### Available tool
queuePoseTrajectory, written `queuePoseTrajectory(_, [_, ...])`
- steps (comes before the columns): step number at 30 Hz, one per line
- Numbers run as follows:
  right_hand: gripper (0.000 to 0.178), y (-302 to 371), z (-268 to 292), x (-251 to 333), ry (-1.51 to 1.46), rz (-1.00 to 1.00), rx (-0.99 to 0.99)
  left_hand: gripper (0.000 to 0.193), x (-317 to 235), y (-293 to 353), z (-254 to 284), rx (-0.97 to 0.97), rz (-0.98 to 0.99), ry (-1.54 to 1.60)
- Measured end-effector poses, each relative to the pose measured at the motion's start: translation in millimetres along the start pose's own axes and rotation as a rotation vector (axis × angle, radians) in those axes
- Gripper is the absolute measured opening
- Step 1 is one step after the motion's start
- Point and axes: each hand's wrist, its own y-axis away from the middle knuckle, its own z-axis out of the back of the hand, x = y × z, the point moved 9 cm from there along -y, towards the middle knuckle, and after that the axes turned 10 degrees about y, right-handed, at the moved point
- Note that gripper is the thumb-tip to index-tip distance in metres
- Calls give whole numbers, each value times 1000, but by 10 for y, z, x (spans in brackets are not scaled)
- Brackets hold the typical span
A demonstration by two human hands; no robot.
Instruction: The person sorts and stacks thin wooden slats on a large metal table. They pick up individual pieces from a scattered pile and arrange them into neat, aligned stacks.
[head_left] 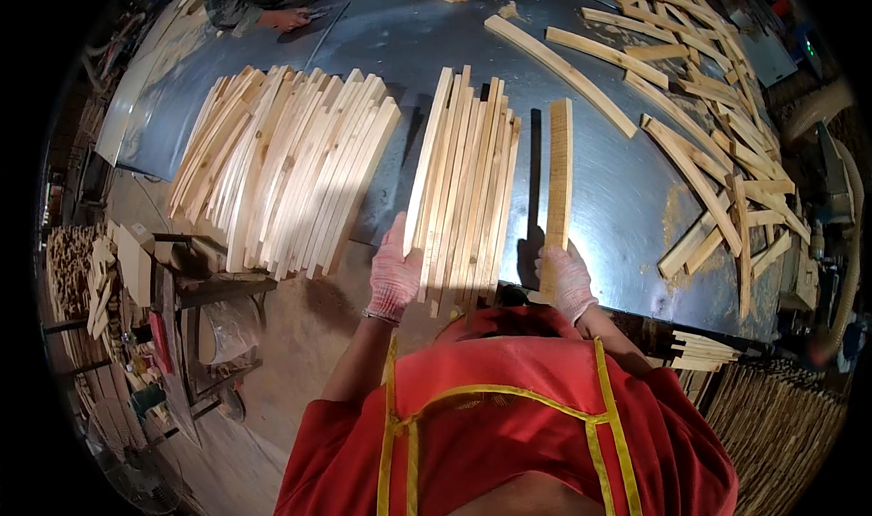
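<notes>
My left hand [395, 275], in a pale pink knit glove, grips the near end of the leftmost wooden strip [431, 166]. That strip stands against a bundle of narrow wooden strips [468, 184], set on edge side by side, with their near ends past the table edge. My right hand [568, 280], gloved alike, is closed around the near end of a single wooden slat [559, 180], its broad face upward. The slat is apart from the bundle and casts a dark shadow on the metal table. Some fingers of both hands are hidden behind the wood.
A wider row of strips [291, 166] lies to the left. Loose slats [718, 125] are heaped along the right side of the metal table [427, 34]. Across the table is another person's hand [286, 19]. A stand [195, 293] is at the lower left.
</notes>
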Motion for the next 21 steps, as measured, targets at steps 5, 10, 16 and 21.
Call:
queuePoseTrajectory(5, [68, 41, -90, 395, 533, 150, -122, 73, -166, 143, -784, 124, 307, 621])
queuePoseTrajectory(10, [87, 63, -249, 719, 769, 148, -125, 65, -803, -80, -1708, 389, 458, 595])
queuePoseTrajectory(16, [80, -251, 157, 857, 423, -7, 502, 51, -682, -443, -2375, 449, 484, 397])
queuePoseTrajectory(21, [67, -1834, 932, 1991, 1011, 462, 21, 58, -668, -390, -2275, 477, 442, 775])
